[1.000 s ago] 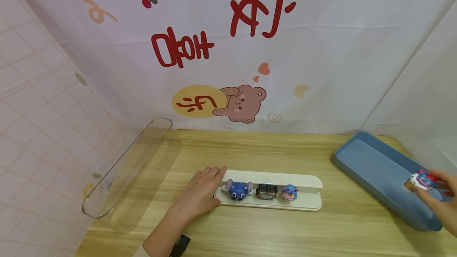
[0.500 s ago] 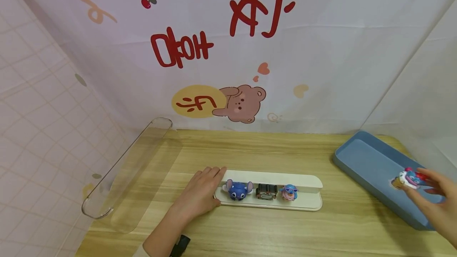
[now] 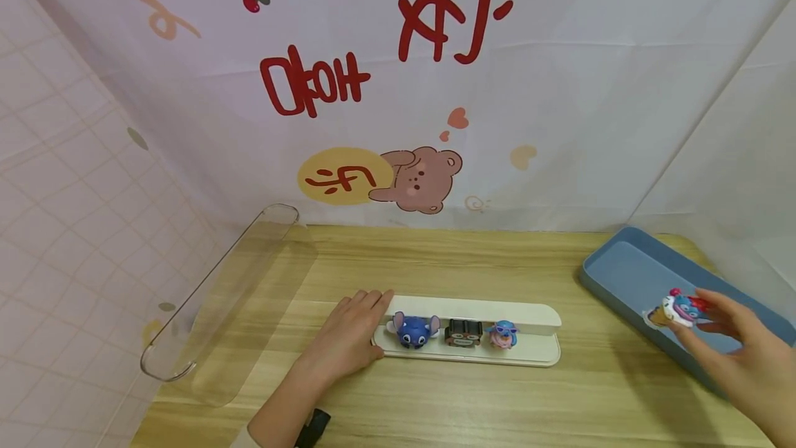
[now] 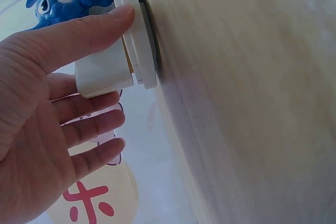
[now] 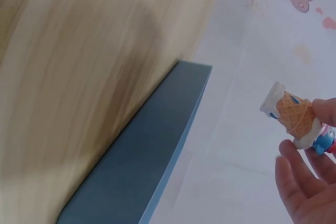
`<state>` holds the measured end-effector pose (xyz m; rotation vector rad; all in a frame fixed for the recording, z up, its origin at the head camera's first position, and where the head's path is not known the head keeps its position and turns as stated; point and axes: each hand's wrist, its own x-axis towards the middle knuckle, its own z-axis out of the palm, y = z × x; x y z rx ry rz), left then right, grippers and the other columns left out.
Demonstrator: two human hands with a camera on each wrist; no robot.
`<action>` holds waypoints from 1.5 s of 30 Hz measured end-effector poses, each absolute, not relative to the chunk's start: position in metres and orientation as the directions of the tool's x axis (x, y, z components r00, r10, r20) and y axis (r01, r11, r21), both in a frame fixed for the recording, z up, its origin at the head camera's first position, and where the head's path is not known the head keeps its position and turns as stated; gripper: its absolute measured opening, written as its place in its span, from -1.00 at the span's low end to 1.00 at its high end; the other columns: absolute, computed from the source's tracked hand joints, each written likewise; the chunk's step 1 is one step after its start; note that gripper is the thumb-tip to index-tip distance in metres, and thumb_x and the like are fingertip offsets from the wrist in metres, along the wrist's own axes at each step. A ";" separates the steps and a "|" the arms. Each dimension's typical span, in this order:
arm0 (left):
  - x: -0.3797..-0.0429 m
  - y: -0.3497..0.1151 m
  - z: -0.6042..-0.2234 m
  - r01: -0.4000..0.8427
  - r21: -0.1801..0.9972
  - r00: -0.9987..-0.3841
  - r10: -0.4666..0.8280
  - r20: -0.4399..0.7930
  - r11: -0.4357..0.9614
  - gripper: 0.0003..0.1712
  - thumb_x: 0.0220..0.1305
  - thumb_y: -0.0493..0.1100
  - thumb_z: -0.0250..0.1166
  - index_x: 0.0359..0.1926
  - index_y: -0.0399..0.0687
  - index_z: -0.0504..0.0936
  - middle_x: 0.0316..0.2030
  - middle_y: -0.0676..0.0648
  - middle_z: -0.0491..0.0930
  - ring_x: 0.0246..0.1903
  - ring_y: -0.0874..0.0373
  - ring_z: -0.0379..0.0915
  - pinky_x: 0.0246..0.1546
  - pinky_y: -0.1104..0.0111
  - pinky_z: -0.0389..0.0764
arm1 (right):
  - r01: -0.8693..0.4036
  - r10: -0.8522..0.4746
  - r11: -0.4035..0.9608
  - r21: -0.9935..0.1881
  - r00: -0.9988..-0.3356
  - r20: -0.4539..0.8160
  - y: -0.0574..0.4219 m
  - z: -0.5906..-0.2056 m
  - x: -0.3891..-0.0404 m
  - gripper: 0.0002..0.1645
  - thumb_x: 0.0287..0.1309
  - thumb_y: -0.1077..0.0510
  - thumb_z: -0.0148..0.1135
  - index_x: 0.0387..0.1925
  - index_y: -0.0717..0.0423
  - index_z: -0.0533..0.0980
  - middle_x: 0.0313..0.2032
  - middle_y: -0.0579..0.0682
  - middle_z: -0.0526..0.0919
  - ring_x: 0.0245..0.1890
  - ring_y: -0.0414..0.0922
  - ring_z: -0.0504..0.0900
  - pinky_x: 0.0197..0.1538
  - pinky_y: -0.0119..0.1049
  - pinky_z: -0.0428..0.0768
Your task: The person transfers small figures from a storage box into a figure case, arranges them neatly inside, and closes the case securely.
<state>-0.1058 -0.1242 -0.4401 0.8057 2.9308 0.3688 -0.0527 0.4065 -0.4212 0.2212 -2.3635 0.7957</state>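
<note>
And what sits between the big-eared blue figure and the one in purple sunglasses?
In the head view, a dark box-shaped figure stands between the big-eared blue figure and the sunglasses figure, on the white stand.

Tbl (image 3: 448, 403), wht stand (image 3: 537, 348), blu tray (image 3: 628, 272), clr cover (image 3: 233, 306)

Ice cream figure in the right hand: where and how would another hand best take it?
I'd pinch the ice cream figure by its waffle cone, coming from the person's left. The cone end juts out that way, while the thumb and fingers of the right hand hold nearer the other end. The cone's rounded, patterned side should give a fair pinch.
</note>
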 end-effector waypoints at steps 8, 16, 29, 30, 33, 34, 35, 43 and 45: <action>-0.104 -0.125 -0.438 0.495 0.255 -0.858 0.514 -0.008 0.831 0.12 -0.01 -0.09 0.72 0.52 -0.22 0.35 0.29 -0.16 0.52 0.27 -0.08 0.41 0.29 -0.07 0.46 | -0.376 -0.017 0.790 -0.485 -0.803 0.596 0.389 -0.418 -0.053 -0.16 -0.37 0.60 0.59 0.14 0.40 0.59 0.05 -0.73 0.47 -0.09 -0.77 0.45 -0.56 -0.65 0.46; -0.104 -0.125 -0.438 0.498 0.258 -0.857 0.516 -0.002 0.828 0.12 -0.01 -0.09 0.71 0.52 -0.22 0.35 0.29 -0.15 0.52 0.27 -0.07 0.41 0.28 -0.07 0.47 | -0.426 -0.082 0.786 -0.449 -0.791 0.607 0.373 -0.417 -0.053 -0.19 -0.32 0.52 0.65 0.14 0.32 0.62 0.05 -0.65 0.50 -0.05 -0.74 0.47 -0.50 -0.66 0.48; -0.104 -0.126 -0.439 0.504 0.252 -0.854 0.520 0.005 0.826 0.12 0.00 -0.09 0.71 0.53 -0.21 0.35 0.29 -0.15 0.52 0.26 -0.06 0.41 0.26 -0.03 0.48 | -0.560 -0.187 0.704 -0.437 -0.740 0.646 0.349 -0.422 -0.057 -0.31 0.06 -0.03 0.66 0.09 0.34 0.66 -0.04 -0.27 0.69 -0.11 -0.58 0.60 0.05 -0.72 0.47; -0.104 -0.126 -0.439 0.506 0.250 -0.854 0.521 0.007 0.826 0.12 -0.01 -0.09 0.71 0.53 -0.21 0.35 0.29 -0.15 0.52 0.26 -0.06 0.41 0.26 -0.03 0.48 | -0.553 -0.189 0.712 -0.433 -0.744 0.641 0.347 -0.422 -0.057 -0.31 0.06 -0.05 0.66 0.09 0.32 0.67 -0.05 -0.30 0.69 -0.11 -0.59 0.59 0.06 -0.73 0.45; -0.105 -0.125 -0.438 0.504 0.251 -0.854 0.520 0.001 0.827 0.12 0.00 -0.09 0.71 0.53 -0.21 0.34 0.30 -0.14 0.52 0.27 -0.06 0.41 0.27 -0.04 0.47 | -0.555 -0.205 0.725 -0.408 -0.738 0.643 0.340 -0.424 -0.057 -0.33 -0.11 0.11 0.72 0.07 0.26 0.69 -0.08 -0.31 0.70 -0.12 -0.59 0.55 0.07 -0.73 0.42; -0.105 -0.125 -0.438 0.503 0.250 -0.854 0.520 0.000 0.827 0.12 0.00 -0.09 0.71 0.53 -0.21 0.34 0.30 -0.14 0.52 0.27 -0.06 0.41 0.27 -0.04 0.47 | -0.559 -0.213 0.725 -0.401 -0.736 0.642 0.338 -0.424 -0.057 -0.32 -0.21 0.22 0.72 0.07 0.25 0.69 -0.08 -0.30 0.71 -0.12 -0.59 0.55 0.06 -0.73 0.42; -0.105 -0.125 -0.438 0.502 0.251 -0.855 0.519 -0.002 0.828 0.12 0.00 -0.09 0.71 0.53 -0.21 0.34 0.30 -0.14 0.52 0.27 -0.06 0.41 0.27 -0.04 0.47 | -0.567 -0.224 0.723 -0.395 -0.733 0.642 0.337 -0.425 -0.058 -0.33 -0.16 0.17 0.72 0.07 0.23 0.70 -0.08 -0.28 0.72 -0.11 -0.58 0.54 0.05 -0.73 0.43; -0.105 -0.125 -0.438 0.501 0.248 -0.855 0.518 -0.004 0.829 0.12 0.00 -0.08 0.71 0.53 -0.21 0.35 0.29 -0.14 0.52 0.27 -0.06 0.41 0.26 -0.04 0.48 | -0.631 -0.270 0.684 -0.366 -0.685 0.676 0.324 -0.435 -0.063 -0.21 0.33 -0.42 0.23 0.06 0.23 0.70 -0.08 -0.10 0.76 -0.10 -0.50 0.56 -0.03 -0.71 0.48; -0.105 -0.125 -0.438 0.502 0.246 -0.855 0.519 -0.002 0.829 0.12 0.00 -0.08 0.71 0.53 -0.22 0.35 0.29 -0.14 0.52 0.27 -0.06 0.41 0.25 -0.03 0.48 | -0.645 -0.278 0.676 -0.357 -0.672 0.686 0.321 -0.438 -0.065 -0.22 0.34 -0.41 0.23 0.04 0.24 0.70 -0.08 -0.08 0.76 -0.11 -0.49 0.57 -0.02 -0.70 0.47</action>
